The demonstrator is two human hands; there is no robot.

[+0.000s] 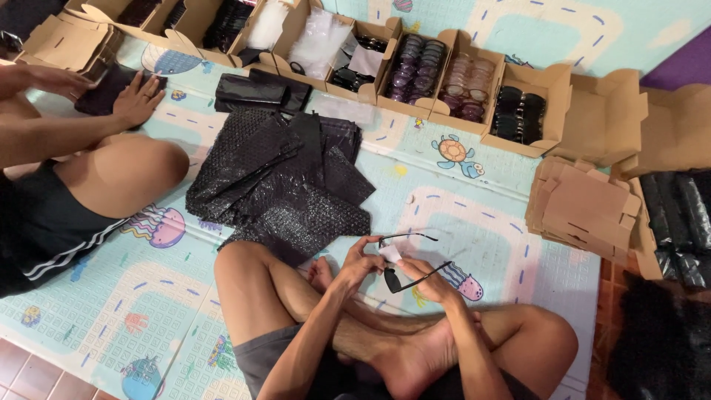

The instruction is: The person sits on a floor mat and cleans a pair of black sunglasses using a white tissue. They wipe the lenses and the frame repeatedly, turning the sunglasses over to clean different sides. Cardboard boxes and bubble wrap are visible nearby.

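Observation:
I sit cross-legged on a patterned play mat (474,215). Both my hands hold a pair of black sunglasses (406,275) with its arms unfolded, just above my shins. My left hand (357,265) grips the frame from the left. My right hand (429,280) holds the right side and pinches a small white cloth or tag (390,254) against the glasses. A heap of black bubble-wrap pouches (285,174) lies on the mat just beyond my knees.
A row of open cardboard boxes (474,89) with several glasses runs along the far edge. Flat folded cartons (581,207) are stacked at right. Another person sits at left, a hand (137,100) resting on a black pouch.

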